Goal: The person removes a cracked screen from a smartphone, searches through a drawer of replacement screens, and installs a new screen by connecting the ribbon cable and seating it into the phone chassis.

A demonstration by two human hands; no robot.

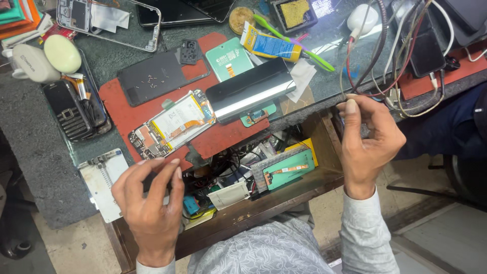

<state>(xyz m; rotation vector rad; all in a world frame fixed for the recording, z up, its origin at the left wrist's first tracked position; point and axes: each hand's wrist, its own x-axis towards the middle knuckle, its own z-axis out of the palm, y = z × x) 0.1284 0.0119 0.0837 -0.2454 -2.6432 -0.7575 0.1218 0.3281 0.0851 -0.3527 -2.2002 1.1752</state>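
Note:
My left hand (149,203) hovers over the front left corner of an open wooden drawer (284,195), fingertips bunched together with nothing visible between them. My right hand (368,139) is raised at the drawer's right side, thumb and forefinger pinched at the desk edge close to a bundle of cables (378,61); I cannot make out anything small held there. Between the hands, on a red mat (223,137), lies an opened phone (172,124) with its battery showing. A black screen panel (248,89) rests just right of it.
A black back cover (152,76) with loose screws lies behind the phone. The drawer holds a green-backed panel (286,170) and several tangled parts. A keypad phone (68,109), a white earbud case (61,53), a glue tube (269,45) and a metal plate (104,180) are also on the desk.

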